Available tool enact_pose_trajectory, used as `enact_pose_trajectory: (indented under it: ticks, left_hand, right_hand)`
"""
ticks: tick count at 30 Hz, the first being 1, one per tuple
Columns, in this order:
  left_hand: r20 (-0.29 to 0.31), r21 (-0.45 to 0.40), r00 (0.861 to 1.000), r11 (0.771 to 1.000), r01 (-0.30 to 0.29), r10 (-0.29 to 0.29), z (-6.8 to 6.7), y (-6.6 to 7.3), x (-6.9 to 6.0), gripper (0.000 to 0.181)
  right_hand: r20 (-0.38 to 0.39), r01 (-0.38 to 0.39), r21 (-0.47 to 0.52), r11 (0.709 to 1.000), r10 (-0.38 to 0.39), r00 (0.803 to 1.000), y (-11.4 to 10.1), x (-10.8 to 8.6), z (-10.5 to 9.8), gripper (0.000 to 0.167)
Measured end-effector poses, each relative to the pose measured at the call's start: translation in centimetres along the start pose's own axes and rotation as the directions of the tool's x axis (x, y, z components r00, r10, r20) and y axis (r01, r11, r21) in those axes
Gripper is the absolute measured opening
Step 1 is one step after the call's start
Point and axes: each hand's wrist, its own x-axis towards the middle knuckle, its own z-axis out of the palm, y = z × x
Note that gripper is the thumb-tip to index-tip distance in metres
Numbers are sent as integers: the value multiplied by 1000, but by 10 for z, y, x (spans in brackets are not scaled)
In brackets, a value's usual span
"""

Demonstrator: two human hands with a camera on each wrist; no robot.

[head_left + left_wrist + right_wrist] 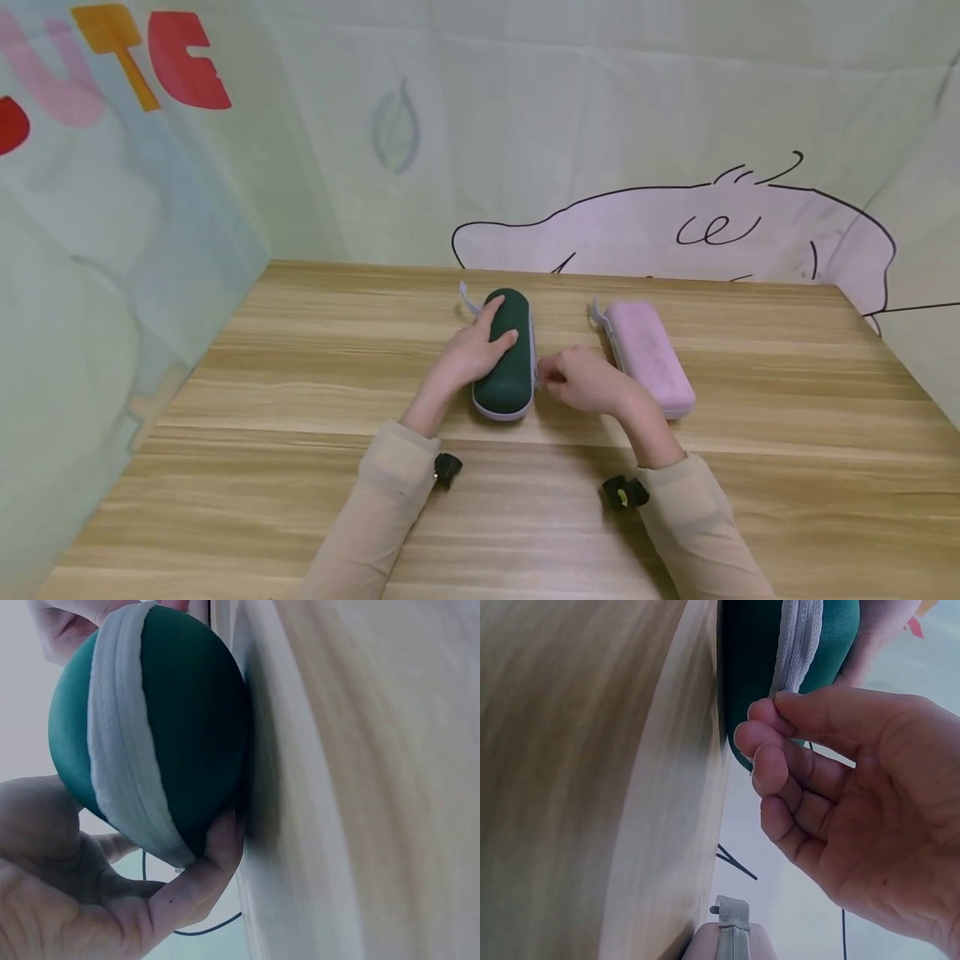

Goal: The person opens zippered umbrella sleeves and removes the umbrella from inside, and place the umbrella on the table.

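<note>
A dark green zippered case (512, 379) with a pale grey zipper band (799, 645) lies lengthwise on the wooden table. My left hand (471, 354) grips it from the left, thumb on top and fingers curled round its far left side. On the case's right side, my right hand (585, 379) pinches at the zipper between thumb and index finger; the zipper pull itself is hidden by the fingertips. The case looks zipped along the near end in the left wrist view. A pink zippered case (648, 354) lies just right of my right hand.
The wooden table (300, 492) ends at a printed cloth backdrop (525, 125) behind and at the left. A pale loop strap (468, 298) sticks out from the green case's far left, and another strap (598, 312) from the pink case.
</note>
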Motion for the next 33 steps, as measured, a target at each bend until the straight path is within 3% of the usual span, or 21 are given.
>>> enact_pose_trajectory:
  ticks: [11,23,33]
  left_hand:
    - [1,2,1000,1000,21,-21,0,1,-2,65]
    - [-10,6,1000,1000,23,-22,1,2,-2,65]
    - [-20,3,999,999,35,-35,2,3,-3,66]
  right_hand:
    - [-6,56,-24,998,-56,998,2,0,2,19]
    - [36,15,2,1000,-16,999,-2,-3,0,19]
    - [36,59,-1,998,-59,998,-2,-7,0,25]
